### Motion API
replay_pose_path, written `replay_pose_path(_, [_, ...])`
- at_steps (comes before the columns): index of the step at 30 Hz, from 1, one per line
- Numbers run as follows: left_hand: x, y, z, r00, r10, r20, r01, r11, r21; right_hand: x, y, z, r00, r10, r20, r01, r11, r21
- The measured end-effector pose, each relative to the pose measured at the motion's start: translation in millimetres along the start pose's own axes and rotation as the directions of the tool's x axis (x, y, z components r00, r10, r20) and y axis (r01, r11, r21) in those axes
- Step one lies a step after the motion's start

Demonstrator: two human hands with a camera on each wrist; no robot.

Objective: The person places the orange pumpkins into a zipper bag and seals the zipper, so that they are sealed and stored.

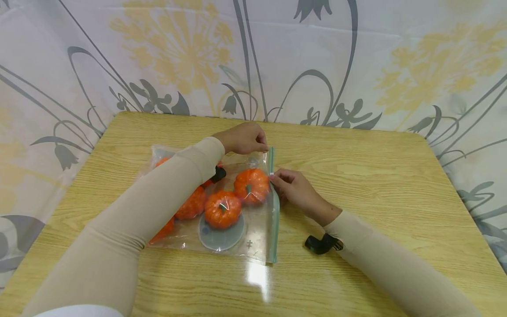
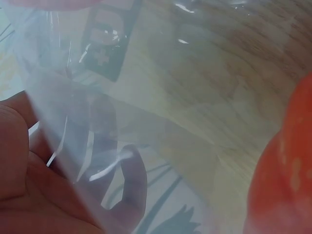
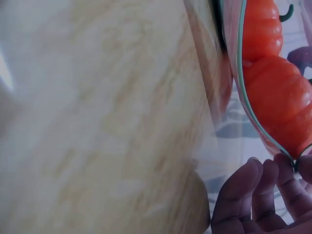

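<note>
A clear zip bag (image 1: 255, 237) lies on the table with its green-edged mouth (image 1: 275, 233) to the right. Several small orange pumpkins (image 1: 223, 211) are inside, one pumpkin (image 3: 280, 95) close to the mouth. My left hand (image 1: 246, 138) pinches the bag's far corner by the zip; in the left wrist view the fingers of that hand (image 2: 44, 185) show partly through clear plastic. Midway along the zip, my right hand (image 1: 295, 189) pinches the green edge between thumb and fingers. Nearer to me than this hand, the mouth bows apart, as the right wrist view shows. My left sleeve hides part of the bag.
The wood-grain table (image 1: 364, 176) extends right of the bag. Behind it hangs a flower-patterned cloth (image 1: 277, 57). A black wrist-camera piece (image 1: 318, 244) sits under my right sleeve, and another black piece (image 1: 218, 175) is by my left sleeve. A pale round patch (image 1: 222, 240) shows on the bag.
</note>
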State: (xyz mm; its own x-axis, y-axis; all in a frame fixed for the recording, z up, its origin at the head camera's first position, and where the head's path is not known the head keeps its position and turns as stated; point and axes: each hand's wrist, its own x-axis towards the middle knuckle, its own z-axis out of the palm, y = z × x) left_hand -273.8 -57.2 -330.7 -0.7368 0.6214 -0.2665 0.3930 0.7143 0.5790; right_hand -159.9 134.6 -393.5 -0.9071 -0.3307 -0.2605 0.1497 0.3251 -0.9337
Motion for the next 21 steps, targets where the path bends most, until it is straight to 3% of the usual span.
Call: replay_pose_path(21, [5.1,-0.2,3.6,0.999,0.033,-0.003,-0.033,0.999,0.037,-22.1,4.7,4.3,0.993,0.009,0.118,-0.006,1.0,-0.025])
